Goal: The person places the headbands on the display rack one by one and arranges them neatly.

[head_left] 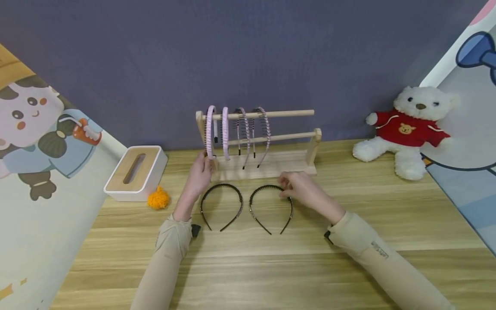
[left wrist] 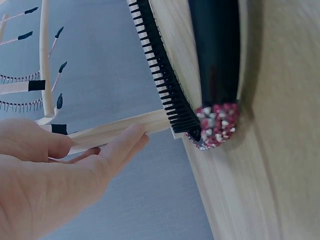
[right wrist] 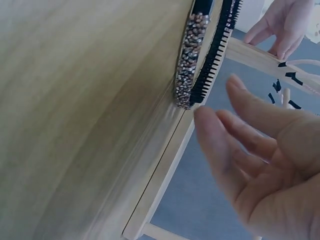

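Backed by a dark blue-grey wall (head_left: pixel 248 56), with little room to move behind: a broad, pale wood-grain desk (head_left: pixel 252 275), roomiest toward the front, front edge out of view. Near the wall, a light-wood two-rail rack (head_left: pixel 286 165); could tip or shift if pushed at the left upright (head_left: pixel 200 122), shaking two padded pink headbands (head_left: pixel 225 133) and two slim pink ones (head_left: pixel 268 133). Just in front, a left black toothed headband (left wrist: pixel 220 50) and a right black toothed, bead-covered headband (right wrist: pixel 190 60), lying apart; could skid or snag if lifted one-sided. Left hand (head_left: pixel 200 173): at the upright; cannot tell if gripping. Right hand (head_left: pixel 298 189): half-curled, fingertips parted, holding nothing, beside the right one.
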A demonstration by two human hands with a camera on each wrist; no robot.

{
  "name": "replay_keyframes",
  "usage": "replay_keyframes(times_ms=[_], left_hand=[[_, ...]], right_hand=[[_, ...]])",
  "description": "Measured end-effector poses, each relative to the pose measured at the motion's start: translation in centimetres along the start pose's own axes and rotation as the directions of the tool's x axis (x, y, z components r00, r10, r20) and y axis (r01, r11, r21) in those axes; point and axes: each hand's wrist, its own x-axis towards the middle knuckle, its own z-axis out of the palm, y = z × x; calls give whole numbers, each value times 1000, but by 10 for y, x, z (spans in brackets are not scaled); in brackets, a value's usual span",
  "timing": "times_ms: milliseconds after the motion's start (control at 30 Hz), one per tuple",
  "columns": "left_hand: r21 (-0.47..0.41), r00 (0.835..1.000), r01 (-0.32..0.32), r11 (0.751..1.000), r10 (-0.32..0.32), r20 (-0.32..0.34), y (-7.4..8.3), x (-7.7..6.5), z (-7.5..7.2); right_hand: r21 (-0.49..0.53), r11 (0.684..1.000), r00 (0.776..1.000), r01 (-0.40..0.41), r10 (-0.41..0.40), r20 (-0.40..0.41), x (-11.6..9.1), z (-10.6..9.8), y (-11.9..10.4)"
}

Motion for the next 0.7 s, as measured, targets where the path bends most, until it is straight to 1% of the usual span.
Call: replay_keyframes(times_ms=[233,333,600,700], left_hand=[[13,1000,-1,1000,1,-6,0,1,0],[21,1000,-5,1000,5,-12,-1,1,0],[18,1000,6,1000,-6,-5,0,1,0],[16,1000,7,1000,-7,-1,0,1,0]], right_hand=[[-42,998,996,-43,46,80,1,2,6],[-56,997,993,-48,54,109,2,3,7],[-24,996,985,-83,86,149,2,3,6],[-31,995,983,-93,97,156,2,3,5]])
